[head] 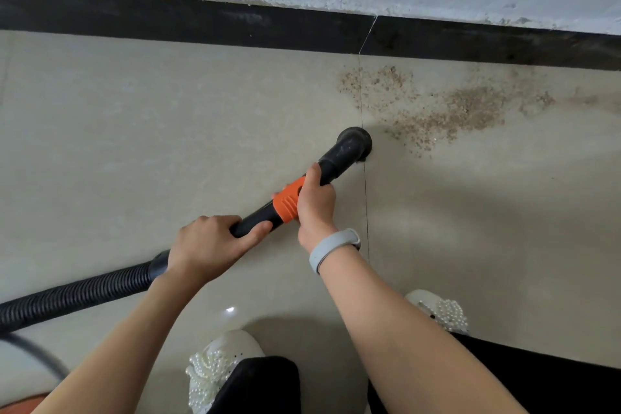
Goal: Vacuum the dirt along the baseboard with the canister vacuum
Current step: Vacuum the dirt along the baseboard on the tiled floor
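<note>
1. You're gripping the vacuum wand [295,202] two-handed: right hand [316,202] curled round the orange collar [287,201], left hand [210,244] wrapped round the rear.
2. Wand axis is pointing up-right; nozzle [355,142] is sitting on the floor [134,128], just left of the dirt [447,107].
3. Dirt is lying gritty, tan, scattered near the black baseboard [201,23]; right hand nearer.
4. Hose [74,292] is ribbed, trailing left.

The ribbed black plastic vacuum hose [70,296] runs off the left edge; the round black nozzle [354,143] hides its own mouth.
</note>
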A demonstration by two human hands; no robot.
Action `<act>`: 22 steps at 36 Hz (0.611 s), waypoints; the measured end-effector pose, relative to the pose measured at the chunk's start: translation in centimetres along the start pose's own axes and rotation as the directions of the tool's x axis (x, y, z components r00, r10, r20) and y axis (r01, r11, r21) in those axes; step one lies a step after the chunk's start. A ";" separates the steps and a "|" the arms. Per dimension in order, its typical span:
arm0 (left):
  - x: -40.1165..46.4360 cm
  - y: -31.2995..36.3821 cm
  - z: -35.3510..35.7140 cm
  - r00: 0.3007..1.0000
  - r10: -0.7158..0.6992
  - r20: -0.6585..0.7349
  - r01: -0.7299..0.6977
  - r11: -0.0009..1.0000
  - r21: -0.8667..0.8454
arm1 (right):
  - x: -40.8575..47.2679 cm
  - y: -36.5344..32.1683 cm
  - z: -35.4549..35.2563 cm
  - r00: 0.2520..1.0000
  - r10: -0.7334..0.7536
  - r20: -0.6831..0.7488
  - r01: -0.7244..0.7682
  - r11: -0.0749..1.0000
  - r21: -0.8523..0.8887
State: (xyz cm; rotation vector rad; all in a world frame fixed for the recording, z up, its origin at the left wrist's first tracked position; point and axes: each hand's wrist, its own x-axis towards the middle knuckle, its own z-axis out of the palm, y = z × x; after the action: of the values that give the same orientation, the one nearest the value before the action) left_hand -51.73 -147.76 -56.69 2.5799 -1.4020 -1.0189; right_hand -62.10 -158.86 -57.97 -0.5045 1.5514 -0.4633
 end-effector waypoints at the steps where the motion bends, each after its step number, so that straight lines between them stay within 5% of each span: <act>1: 0.5 0.5 -0.2 1.000 -0.011 -0.013 0.011 1.000 -0.009 | 0.6 -0.7 0.4 1.000 -0.011 -0.015 0.011 1.000 -0.016; 8: 4.6 4.0 -1.6 0.997 -0.043 -0.058 0.038 0.996 -0.086 | 4.8 -5.4 1.4 0.999 -0.049 -0.018 0.046 0.989 -0.142; 22: 8.5 6.4 -3.0 0.994 -0.056 -0.098 0.054 0.998 -0.024 | 8.8 -8.8 2.0 0.992 -0.080 0.098 0.092 0.989 -0.119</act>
State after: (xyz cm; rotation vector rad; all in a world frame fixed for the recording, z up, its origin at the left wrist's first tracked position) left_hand -51.51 -158.79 -56.73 2.6283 -1.2976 -0.8941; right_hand -60.02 -171.05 -60.16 -0.6818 1.4790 -0.4055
